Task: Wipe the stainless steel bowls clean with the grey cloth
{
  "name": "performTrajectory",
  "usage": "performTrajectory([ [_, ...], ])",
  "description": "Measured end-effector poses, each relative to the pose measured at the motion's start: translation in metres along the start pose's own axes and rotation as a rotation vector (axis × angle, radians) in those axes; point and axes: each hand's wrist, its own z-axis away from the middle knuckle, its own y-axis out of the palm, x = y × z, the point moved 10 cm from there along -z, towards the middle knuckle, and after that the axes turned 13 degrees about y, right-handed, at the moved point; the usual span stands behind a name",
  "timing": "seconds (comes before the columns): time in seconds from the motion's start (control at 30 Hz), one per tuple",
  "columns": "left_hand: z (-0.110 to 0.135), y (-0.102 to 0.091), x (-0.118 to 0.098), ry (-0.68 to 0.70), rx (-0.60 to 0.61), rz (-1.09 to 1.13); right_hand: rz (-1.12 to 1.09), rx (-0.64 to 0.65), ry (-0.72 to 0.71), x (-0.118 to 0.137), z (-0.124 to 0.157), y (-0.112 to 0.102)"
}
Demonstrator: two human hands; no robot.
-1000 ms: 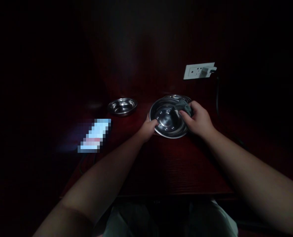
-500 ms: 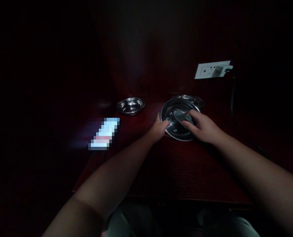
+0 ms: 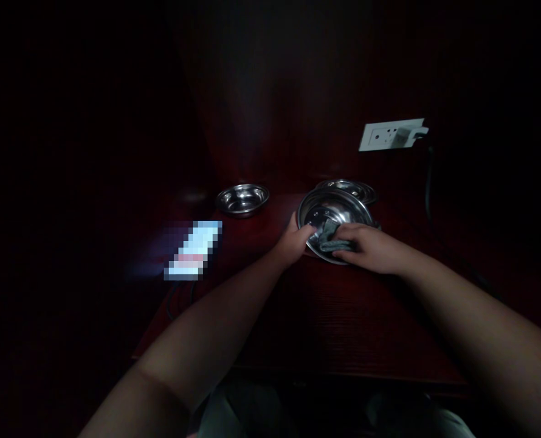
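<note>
A round steel plate (image 3: 338,210) is tilted up off the dark red wooden table (image 3: 343,322), its inner face towards me. My left hand (image 3: 294,242) grips its left rim, fingers closed over the edge. My right hand (image 3: 371,248) presses a grey cloth (image 3: 330,238) against the plate's lower inner face, fingers closed on the cloth. Behind the tilted plate lies a second steel plate (image 3: 360,188), flat on the table and partly hidden.
A small steel bowl (image 3: 243,199) sits to the left at the back. A lit, blurred phone screen (image 3: 192,250) lies near the table's left edge. A white wall socket (image 3: 389,135) with a plug and dark cable is at the back right. The surroundings are very dark.
My right hand has slid the cloth from the plate's upper right down to its lower inner face. My left hand has kept its grip on the rim. The camera view shifted slightly.
</note>
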Motion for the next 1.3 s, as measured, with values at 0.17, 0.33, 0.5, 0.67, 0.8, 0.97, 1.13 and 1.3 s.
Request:
performTrajectory([
  [0.17,-0.002,0.002,-0.001,0.034,0.007,0.055,-0.026,0.072,0.008,0.004,0.001,0.007],
  [0.33,-0.005,0.004,0.0,0.074,0.002,0.114,-0.118,0.135,-0.035,0.013,0.003,0.008],
  [0.5,-0.008,0.001,0.0,0.122,-0.012,0.068,-0.25,0.179,-0.067,0.021,0.005,0.009],
  [0.67,-0.008,-0.001,-0.003,0.162,0.014,0.012,-0.476,0.132,-0.024,0.02,0.004,0.004],
  [0.8,-0.009,-0.001,-0.008,0.234,0.029,-0.022,-0.543,0.111,0.049,0.014,0.001,0.005],
  [0.97,-0.007,0.001,-0.008,0.195,0.018,-0.004,-0.425,0.11,0.044,0.018,0.001,0.009],
  [1.13,-0.005,0.001,-0.009,0.19,0.011,-0.001,-0.314,0.133,0.097,0.013,0.004,0.007],
  [1.3,-0.007,0.003,-0.003,0.16,0.035,0.048,-0.146,0.144,0.261,-0.011,0.008,0.0],
])
